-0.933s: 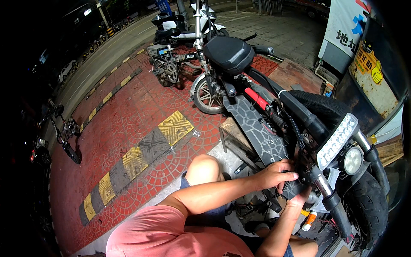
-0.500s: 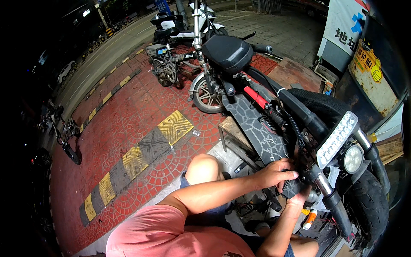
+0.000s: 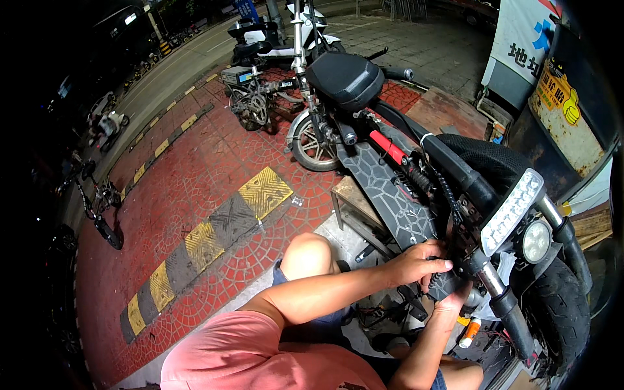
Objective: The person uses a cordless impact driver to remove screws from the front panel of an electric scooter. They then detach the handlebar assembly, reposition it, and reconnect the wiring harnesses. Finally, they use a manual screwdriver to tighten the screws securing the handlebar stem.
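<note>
Through the head camera I have red patterned pavement (image 3: 175,221) filling the left, and the dark scooter (image 3: 455,169) takes the right, lying diagonally beyond the pavement's right edge. A white sign panel (image 3: 513,65) stands at the upper right, carrying bold dark characters under a blue mark, with a touch of red at its top corner. Below the scooter, the person's left arm (image 3: 338,296) reaches across from a pink sleeve (image 3: 224,344), almost straight, while the right arm (image 3: 432,341) rises more steeply and closer in. Both meet at the lower end of the scooter's black deck (image 3: 393,195), which is webbed with pale lines. On the curved, rust-marked panel (image 3: 578,143) beyond, I find an orange sticker (image 3: 556,97) with lettering and a yellow thumbs-up. The left hand (image 3: 419,265) sits over the deck's lower end, back upward, thumb stretched out sideways and fingers bent downward. The right hand (image 3: 455,298) comes up under the deck's lower right corner, its fingers largely out of my sight. The two hands are just beside each other; I can't make out whether either one is clamped on a part there. Near the right wrist lies an orange-and-white bottle (image 3: 469,333), its label too small for me to read.
</note>
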`<state>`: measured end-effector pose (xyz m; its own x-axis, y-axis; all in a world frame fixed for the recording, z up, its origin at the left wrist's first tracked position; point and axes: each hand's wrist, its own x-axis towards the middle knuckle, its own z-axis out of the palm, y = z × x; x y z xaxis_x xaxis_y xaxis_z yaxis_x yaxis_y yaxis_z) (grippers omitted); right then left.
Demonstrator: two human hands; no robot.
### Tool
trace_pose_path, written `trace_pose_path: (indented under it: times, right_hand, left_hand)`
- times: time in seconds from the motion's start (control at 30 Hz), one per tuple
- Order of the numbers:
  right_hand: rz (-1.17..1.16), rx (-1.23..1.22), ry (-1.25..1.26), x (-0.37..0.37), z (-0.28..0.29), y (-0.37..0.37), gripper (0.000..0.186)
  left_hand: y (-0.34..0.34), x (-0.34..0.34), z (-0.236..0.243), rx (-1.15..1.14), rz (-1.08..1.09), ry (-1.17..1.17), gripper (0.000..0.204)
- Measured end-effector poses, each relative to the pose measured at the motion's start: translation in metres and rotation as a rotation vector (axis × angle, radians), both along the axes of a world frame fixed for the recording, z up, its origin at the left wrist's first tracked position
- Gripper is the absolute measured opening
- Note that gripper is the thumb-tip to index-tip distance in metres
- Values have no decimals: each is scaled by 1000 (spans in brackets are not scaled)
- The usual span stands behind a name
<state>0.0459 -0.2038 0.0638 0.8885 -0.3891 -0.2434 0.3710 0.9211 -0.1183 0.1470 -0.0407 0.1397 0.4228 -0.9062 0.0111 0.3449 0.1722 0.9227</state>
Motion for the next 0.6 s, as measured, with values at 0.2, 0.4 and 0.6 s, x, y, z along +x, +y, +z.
trace_pose_path:
  times: [0.2,0.4,0.6]
  right_hand:
    - [-10,-13,6,1,5,3,53]
    - [-54,13,60,1,19,11,51]
    - [-37,14,33,1,10,4,50]
  left_hand:
    - [2,0,4,-3,-9,3,37]
    - [0,1,-1,-5,-9,10,36]
    - [0,0,2,-20,-8,-4,35]
